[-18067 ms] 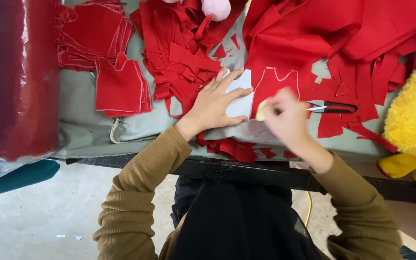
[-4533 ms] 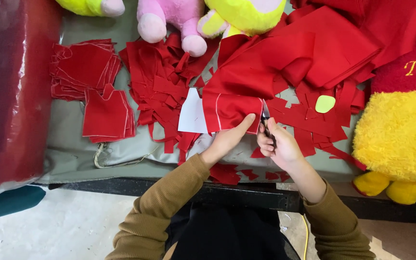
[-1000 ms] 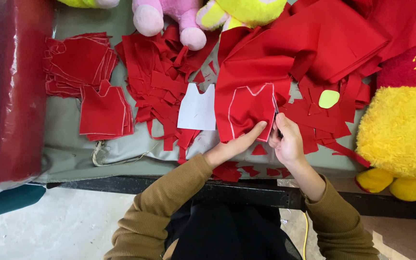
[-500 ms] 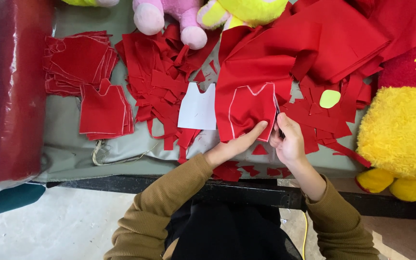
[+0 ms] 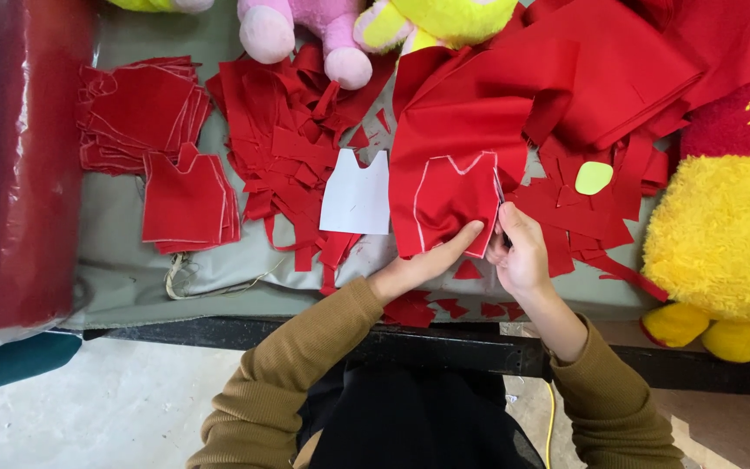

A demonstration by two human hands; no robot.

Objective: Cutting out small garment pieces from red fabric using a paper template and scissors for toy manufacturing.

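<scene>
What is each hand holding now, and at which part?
The left hand presses the red fabric flat at its lower edge. The right hand grips something dark at that fabric's right edge; what it is cannot be told.

- Your left hand (image 5: 431, 260) is lying on the near edge of the red fabric sheet with a chalked vest outline (image 5: 453, 195).
- Your right hand (image 5: 521, 254) is sitting just right of it.
- The white paper vest pattern (image 5: 356, 194) is lying left of that sheet, on the heap of red fabric scraps (image 5: 284, 139).
- The stack of cut red vest pieces (image 5: 186, 201) is lying farther left.
- The big yellow plush toy (image 5: 722, 243) is resting at your far right.
</scene>
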